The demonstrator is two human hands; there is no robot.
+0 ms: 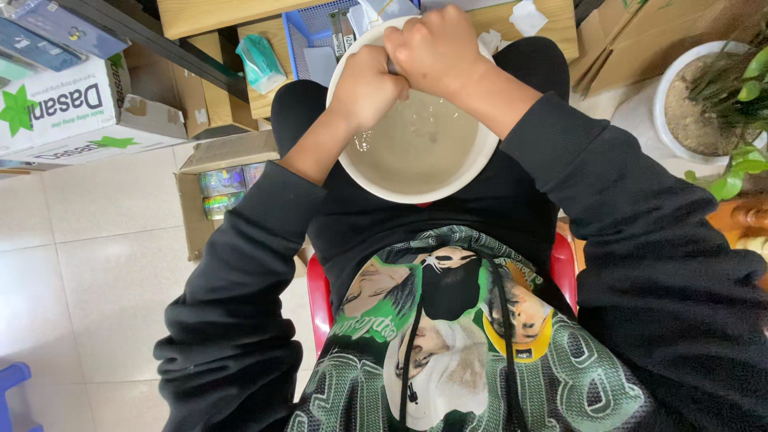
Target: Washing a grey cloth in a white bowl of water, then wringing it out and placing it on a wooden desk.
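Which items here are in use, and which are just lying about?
In use:
- left hand and right hand, fists together over the bowl; what they grip is hidden
- white bowl of cloudy water on the lap

Lying about:
- blue basket
- cardboard boxes
- potted plant
- teal packet

Storeroom: stacked cartons, tiled floor

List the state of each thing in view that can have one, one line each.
white bowl: upright on the lap, holding cloudy water
left hand: clenched over the bowl
right hand: clenched, pressed against the left
cardboard box: open on the floor
plant pot: upright, filled with soil
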